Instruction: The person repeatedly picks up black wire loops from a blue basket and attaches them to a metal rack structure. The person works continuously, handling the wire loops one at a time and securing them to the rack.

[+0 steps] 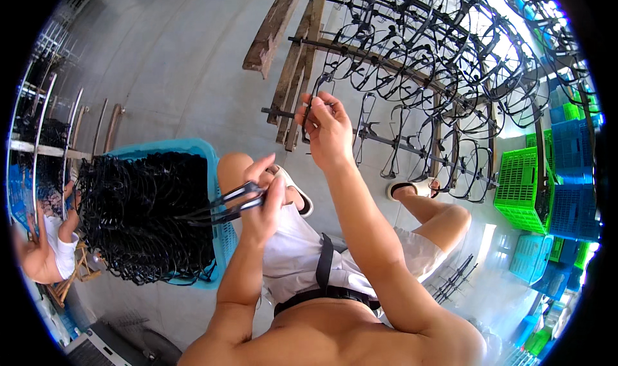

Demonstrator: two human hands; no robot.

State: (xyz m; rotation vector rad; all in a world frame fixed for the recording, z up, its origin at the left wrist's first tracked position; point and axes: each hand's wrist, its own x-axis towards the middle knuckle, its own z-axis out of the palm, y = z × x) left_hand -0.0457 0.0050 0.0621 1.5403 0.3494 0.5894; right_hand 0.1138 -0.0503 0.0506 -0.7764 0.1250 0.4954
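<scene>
My left hand (262, 205) is closed around several thin black looped parts (241, 195), whose shiny ends stick out between the fingers. Their long strips reach left over a light-blue basket (215, 173) heaped with similar black parts (151, 218). Out in front, my right hand (329, 124) pinches another slim black loop (310, 112) near the left end of a dark rod (277, 112). More such loops (364, 128) hang along that rod, to the right of my right hand. What exactly these parts are, I cannot tell.
A wooden rack (299, 76) carries further rods crowded with hanging black loops (444, 50). Green crates (518, 189) and blue crates (573, 211) are stacked at the right. Another person (48, 244) sits at the far left. Black rods (456, 279) lie on the floor.
</scene>
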